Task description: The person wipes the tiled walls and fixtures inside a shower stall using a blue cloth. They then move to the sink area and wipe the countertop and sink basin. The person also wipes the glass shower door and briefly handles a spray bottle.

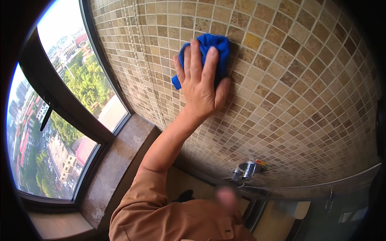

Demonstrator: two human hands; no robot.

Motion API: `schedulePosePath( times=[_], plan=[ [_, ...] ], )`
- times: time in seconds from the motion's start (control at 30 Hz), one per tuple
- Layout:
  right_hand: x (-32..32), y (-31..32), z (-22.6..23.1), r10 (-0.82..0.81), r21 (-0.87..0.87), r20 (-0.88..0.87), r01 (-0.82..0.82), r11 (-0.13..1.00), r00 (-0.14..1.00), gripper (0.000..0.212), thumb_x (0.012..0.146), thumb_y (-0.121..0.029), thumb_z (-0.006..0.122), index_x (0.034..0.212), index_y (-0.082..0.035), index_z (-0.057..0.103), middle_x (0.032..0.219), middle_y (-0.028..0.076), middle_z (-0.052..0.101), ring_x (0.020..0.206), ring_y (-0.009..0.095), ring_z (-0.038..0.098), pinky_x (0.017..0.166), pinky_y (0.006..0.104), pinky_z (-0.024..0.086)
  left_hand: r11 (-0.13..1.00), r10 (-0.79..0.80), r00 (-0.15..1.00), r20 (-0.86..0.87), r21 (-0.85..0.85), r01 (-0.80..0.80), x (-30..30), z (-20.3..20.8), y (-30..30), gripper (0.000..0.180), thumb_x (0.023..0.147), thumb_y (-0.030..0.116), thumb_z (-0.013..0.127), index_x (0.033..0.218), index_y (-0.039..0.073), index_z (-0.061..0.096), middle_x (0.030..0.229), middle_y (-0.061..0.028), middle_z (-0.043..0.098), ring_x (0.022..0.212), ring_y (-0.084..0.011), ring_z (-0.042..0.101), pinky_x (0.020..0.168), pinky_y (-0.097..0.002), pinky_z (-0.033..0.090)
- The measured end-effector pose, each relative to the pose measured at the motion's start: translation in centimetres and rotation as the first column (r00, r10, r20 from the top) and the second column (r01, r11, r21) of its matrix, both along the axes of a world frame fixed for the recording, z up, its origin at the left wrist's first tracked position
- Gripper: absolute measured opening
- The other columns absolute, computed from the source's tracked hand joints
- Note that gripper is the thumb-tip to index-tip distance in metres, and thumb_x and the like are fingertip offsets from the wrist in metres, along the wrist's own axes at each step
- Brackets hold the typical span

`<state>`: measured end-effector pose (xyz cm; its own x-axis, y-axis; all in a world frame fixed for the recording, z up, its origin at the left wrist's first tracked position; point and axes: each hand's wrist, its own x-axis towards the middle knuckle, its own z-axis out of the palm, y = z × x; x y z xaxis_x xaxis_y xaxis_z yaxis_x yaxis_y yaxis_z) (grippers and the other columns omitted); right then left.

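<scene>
My left hand [199, 82] is raised high and lies nearly flat against the tiled wall [277, 76], its back toward me. Under its spread fingers a bunched blue cloth [220, 43] is pressed to the tiles. Folds of the cloth stick out past the fingertips and beside the little finger. The thumb points up to the right, off the cloth. Low in the picture, in front of my brown shirt, is a smeared skin-toned patch [226, 197]; whether it is my right hand I cannot make out.
On the left are a dark-framed window [34, 64] with a black handle [46, 117] and a brown stone sill [116, 160]. A beaded cord [148, 76] hangs along the wall near it. Lower right, a chrome fixture [250, 169] juts out, with a glass panel [341, 201] beyond.
</scene>
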<state>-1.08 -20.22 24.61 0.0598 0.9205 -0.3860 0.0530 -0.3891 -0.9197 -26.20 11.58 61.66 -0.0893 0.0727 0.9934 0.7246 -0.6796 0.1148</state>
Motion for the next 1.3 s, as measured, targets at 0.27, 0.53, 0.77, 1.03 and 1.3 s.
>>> schedulePosePath(
  times=[0.27,0.53,0.77,1.03,1.3],
  plan=[
    [0.2,-1.5,-0.2,-0.07,0.002,-0.03,0.07,0.998,0.997,0.022,0.104,-0.024,0.062,0.113,-0.004,0.065,0.102,0.005,0.072,0.086,0.009,0.065,0.075,0.0252,0.052,0.968,-0.19,0.85,-0.491,-0.237,0.079,4.7,-21.1,-5.5,0.071,0.078,0.044,0.081,0.142,0.029,0.053,0.137,-0.0188,0.055,0.115,-0.0318,0.058,0.121,-0.0663,0.008],
    [0.6,-2.9,-1.0,-0.157,0.056,-0.013,0.157,0.986,0.988,0.023,0.104,-0.02,0.062,0.115,0.0,0.064,0.102,0.008,0.072,0.088,0.012,0.066,0.082,0.0288,0.055,0.967,-0.044,0.931,-0.363,-0.251,-0.052,-2.7,-25.7,-2.2,0.08,0.089,0.042,0.07,0.152,0.006,0.037,0.155,-0.0389,0.031,0.14,-0.0561,0.037,0.117,-0.0715,0.017],
    [-0.7,-3.7,0.7,-0.131,0.05,0.013,0.13,0.99,0.991,0.023,0.105,-0.024,0.06,0.116,-0.004,0.064,0.101,0.005,0.072,0.086,0.009,0.065,0.076,0.0249,0.052,0.98,-0.028,0.981,0.193,-0.189,0.065,-3.5,-5.3,0.8,0.088,0.103,0.053,0.046,0.161,-0.004,0.013,0.164,-0.0367,0.012,0.152,-0.0535,0.013,0.123,-0.0599,0.009],
    [-3.7,-2.5,2.8,-0.122,0.121,0.177,0.101,0.987,0.977,0.02,0.102,-0.016,0.062,0.113,0.001,0.065,0.095,0.01,0.073,0.088,0.014,0.07,0.077,0.0298,0.055,0.96,-0.162,0.898,-0.408,-0.276,0.048,4.5,-15.6,-3.9,0.056,0.089,0.051,0.067,0.138,0.025,0.058,0.14,-0.0288,0.05,0.121,-0.0422,0.053,0.119,-0.071,-0.003],
    [-5.8,-5.5,2.7,-0.23,0.064,0.278,0.221,0.973,0.933,0.022,0.098,-0.02,0.066,0.109,-0.001,0.067,0.094,0.016,0.073,0.086,0.022,0.072,0.077,0.0342,0.056,0.933,-0.275,0.691,-0.668,-0.36,0.022,-1.4,-31.4,-5.5,0.056,0.088,0.02,0.068,0.141,0.034,0.059,0.137,-0.0028,0.058,0.113,-0.0159,0.06,0.112,-0.0677,0.024]
  ],
)
